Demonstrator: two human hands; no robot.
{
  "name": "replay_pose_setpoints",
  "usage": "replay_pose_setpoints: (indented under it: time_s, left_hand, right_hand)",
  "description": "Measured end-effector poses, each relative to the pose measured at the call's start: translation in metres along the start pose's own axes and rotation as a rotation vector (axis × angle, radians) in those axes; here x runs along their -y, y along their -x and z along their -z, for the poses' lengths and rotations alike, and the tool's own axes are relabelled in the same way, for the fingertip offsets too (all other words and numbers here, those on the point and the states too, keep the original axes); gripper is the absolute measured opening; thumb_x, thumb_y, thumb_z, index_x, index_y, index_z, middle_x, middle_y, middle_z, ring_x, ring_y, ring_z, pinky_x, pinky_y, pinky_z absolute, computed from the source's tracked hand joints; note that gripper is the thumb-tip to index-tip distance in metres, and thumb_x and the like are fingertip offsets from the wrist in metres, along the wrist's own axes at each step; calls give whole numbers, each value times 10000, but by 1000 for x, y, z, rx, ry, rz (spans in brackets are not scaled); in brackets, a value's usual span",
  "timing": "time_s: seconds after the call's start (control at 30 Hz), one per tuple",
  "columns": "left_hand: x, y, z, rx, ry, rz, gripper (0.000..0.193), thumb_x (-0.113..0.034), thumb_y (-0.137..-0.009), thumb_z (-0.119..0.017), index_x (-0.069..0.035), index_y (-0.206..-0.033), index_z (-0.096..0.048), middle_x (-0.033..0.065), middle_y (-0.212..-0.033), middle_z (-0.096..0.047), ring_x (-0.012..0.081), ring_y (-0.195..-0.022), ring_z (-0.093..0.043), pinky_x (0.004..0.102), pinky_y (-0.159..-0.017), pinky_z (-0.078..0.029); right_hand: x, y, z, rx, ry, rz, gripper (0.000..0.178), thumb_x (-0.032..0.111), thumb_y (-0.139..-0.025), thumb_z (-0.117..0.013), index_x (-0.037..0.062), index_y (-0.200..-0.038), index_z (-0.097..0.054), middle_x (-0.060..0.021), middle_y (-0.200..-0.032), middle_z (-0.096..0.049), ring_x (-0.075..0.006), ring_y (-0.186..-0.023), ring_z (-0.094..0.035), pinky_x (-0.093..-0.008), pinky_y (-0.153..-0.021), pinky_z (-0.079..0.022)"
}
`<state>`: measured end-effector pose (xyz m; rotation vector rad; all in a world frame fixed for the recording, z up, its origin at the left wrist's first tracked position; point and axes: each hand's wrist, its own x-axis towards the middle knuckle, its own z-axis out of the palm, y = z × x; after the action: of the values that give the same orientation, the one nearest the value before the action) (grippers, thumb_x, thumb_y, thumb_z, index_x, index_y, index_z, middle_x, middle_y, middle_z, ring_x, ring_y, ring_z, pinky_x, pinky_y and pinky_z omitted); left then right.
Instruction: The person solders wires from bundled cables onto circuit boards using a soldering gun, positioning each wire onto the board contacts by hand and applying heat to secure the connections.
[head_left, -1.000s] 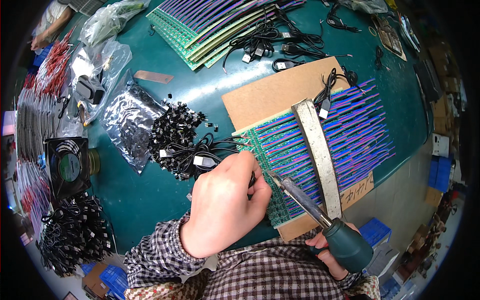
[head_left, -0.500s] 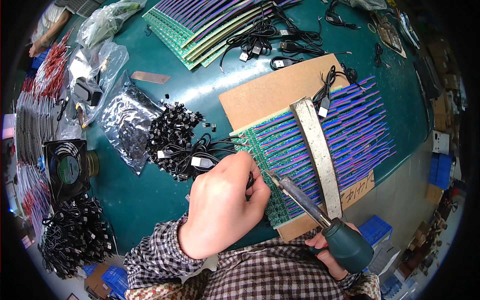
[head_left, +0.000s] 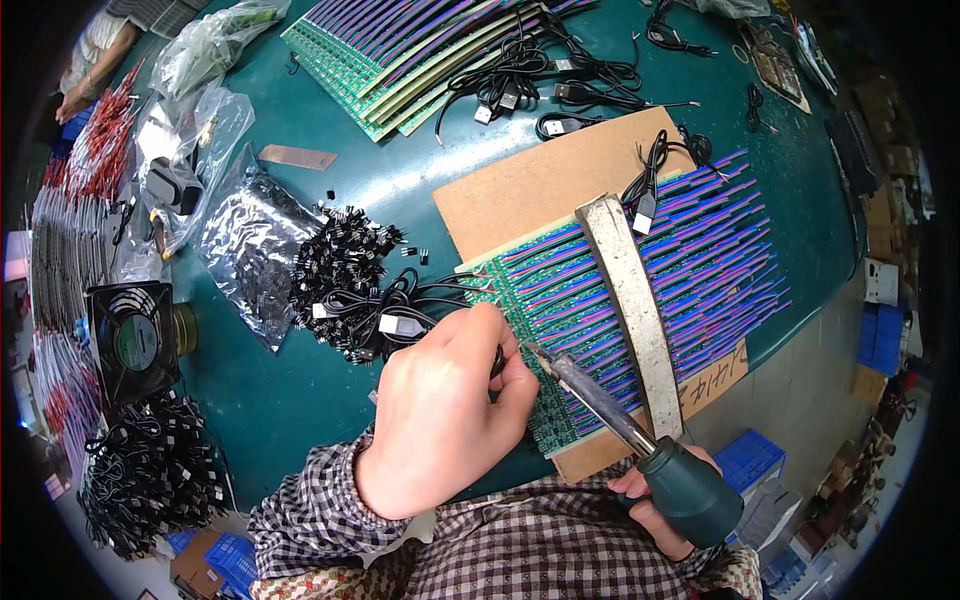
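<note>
My left hand (head_left: 440,410) is closed in a pinch at the left edge of a green circuit board panel (head_left: 553,425). Part of a black cable shows between its fingers; the pinched end is hidden. My right hand (head_left: 662,520) grips the dark green handle of a soldering iron (head_left: 690,488). The iron slants up and left, its tip close to my left fingertips over the board's edge. Rows of blue, red and black wires (head_left: 540,290) run rightward across the panel. A worn metal bar (head_left: 640,315) lies across them. Black USB cables (head_left: 400,325) lead to the panel's upper left edge.
Cardboard (head_left: 550,180) lies beneath the panel. Small black connectors (head_left: 340,260) are heaped at left beside a silvery bag (head_left: 255,235). A fan (head_left: 133,340) stands farther left. More wired boards (head_left: 370,90) and loose cables (head_left: 515,75) lie at the back. Another person's arm (head_left: 100,70) shows far left.
The soldering iron has shifted very slightly left with my right hand. My left hand keeps its pinch in nearly the same place.
</note>
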<state>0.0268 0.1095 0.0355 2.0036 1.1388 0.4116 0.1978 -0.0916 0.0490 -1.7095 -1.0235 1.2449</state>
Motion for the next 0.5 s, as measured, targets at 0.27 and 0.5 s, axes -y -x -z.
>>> replay_pose_setpoints:
  time_s: [0.27,0.5]
  left_hand:
    - [-1,0,1,21,-2,20,148,31,-682,-659,-24,-722,-528,67,-622,-534,163,-493,-545,271,-465,-422]
    - [0,0,1,13,-8,14,143,30,-682,-659,-23,-725,-534,68,-619,-537,165,-495,-549,272,-468,-425]
  right_hand:
    - [4,-3,-3,-38,-49,-38,247,158,-780,-741,-33,-831,-592,-143,-782,-609,-238,-730,-661,-372,-708,-576]
    - [-3,9,0,-30,-40,-24,381,192,-804,-738,-55,-990,-516,-132,-844,-597,-235,-756,-639,-397,-760,-573]
